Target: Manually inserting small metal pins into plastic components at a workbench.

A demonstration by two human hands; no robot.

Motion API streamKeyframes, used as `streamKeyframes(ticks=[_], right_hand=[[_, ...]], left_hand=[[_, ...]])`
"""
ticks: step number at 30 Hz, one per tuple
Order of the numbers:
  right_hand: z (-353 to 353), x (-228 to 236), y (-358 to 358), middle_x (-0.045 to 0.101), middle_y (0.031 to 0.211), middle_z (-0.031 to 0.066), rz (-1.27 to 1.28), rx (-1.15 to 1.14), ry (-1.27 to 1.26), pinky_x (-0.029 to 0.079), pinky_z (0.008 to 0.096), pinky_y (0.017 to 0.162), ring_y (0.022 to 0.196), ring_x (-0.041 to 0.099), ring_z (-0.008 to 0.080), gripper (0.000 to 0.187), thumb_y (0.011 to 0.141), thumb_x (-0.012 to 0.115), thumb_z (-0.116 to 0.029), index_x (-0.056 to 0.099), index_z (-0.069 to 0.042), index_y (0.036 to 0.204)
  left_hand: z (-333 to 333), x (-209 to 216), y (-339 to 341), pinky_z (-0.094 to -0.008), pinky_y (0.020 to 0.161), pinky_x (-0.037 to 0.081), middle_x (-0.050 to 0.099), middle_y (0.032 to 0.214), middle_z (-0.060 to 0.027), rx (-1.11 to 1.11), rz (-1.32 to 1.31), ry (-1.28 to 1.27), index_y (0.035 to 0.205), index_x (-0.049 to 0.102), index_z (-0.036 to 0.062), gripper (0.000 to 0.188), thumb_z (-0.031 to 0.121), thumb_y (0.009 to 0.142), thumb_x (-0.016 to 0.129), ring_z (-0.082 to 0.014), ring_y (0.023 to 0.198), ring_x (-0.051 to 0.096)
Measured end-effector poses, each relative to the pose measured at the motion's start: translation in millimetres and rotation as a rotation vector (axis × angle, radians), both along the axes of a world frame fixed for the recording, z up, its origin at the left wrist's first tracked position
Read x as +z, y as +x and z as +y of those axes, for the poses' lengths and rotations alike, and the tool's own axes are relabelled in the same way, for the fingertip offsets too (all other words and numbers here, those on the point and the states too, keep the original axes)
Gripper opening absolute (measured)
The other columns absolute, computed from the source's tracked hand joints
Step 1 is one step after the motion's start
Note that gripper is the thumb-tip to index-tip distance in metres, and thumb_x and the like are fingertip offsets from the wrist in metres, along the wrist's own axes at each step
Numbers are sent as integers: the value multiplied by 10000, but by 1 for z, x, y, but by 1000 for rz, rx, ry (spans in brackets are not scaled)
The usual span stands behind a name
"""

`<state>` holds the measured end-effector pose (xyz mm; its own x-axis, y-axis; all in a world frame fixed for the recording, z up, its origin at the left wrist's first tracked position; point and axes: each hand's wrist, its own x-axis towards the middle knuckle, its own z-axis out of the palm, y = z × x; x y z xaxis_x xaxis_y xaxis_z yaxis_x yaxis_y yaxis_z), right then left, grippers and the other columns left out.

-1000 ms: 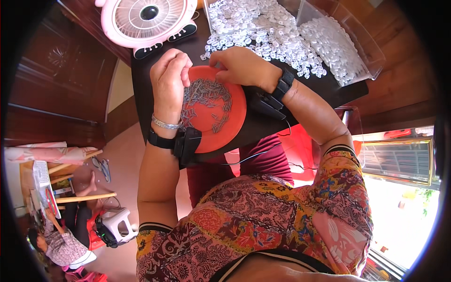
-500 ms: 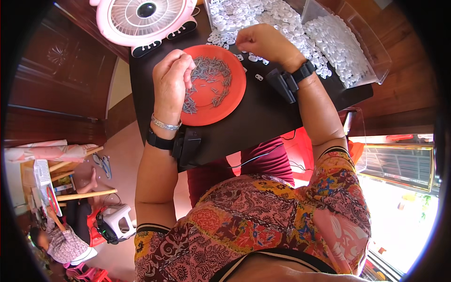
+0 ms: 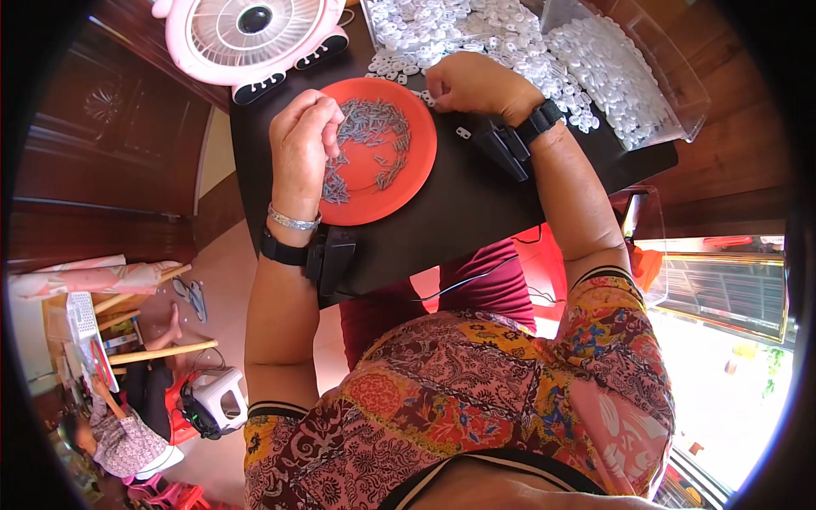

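My left hand point(image 3: 304, 144), fingers pinched shut on sth too small to tell, hovers over the red plate point(image 3: 416, 161) of small metal pins point(image 3: 374, 136), mid-table point(image 3: 459, 212). My right hand point(image 3: 472, 85), fingertips closed, touches white plastic pieces point(image 3: 510, 42) at the table's far edge.

Patterned multicolour short-sleeved top point(image 3: 476, 399), black wrist devices on 2 wrists, silver bracelet point(image 3: 293, 221) on left.

Pins point(image 3: 374, 140) on plate point(image 3: 406, 191), fan point(image 3: 255, 38) behind, probably buttons point(image 3: 586, 64) right
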<state>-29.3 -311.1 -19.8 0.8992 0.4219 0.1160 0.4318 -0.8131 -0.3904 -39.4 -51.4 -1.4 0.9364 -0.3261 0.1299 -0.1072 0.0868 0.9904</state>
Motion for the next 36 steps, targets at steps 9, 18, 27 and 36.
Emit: streamKeyframes(ticks=[9,18,27,36], right_hand=[[8,7,1,613,659,79,-114,-196,108,452,316,583,642,603,194,191,825,588,-212,643,-29,840],[44,20,-16,632,770,-3,380,48,867,469,203,641,698,568,55,155,888,582,-155,642,-17,923],[66,15,-28,618,781,3,245,37,751,455,222,688,728,545,62,120,894,581,-96,621,16,909],[70,10,-31,656,810,75,-131,102,425,486,274,695,731,632,180,97,816,622,-58,641,-25,904]], left_hand=[[0,-1,1,-210,453,341,460,555,13,2,-11,32,707,564,25,227,183,866,532,-66,465,408],[-8,-5,-3,-204,460,350,498,588,4,-96,-13,109,774,579,22,166,156,862,535,-62,492,451],[-10,-8,-4,-210,487,362,503,611,1,-160,-27,157,775,548,21,148,139,865,536,-62,531,462],[-6,-12,3,-199,463,341,499,596,11,-69,24,101,744,555,40,176,164,862,515,-65,500,456]])
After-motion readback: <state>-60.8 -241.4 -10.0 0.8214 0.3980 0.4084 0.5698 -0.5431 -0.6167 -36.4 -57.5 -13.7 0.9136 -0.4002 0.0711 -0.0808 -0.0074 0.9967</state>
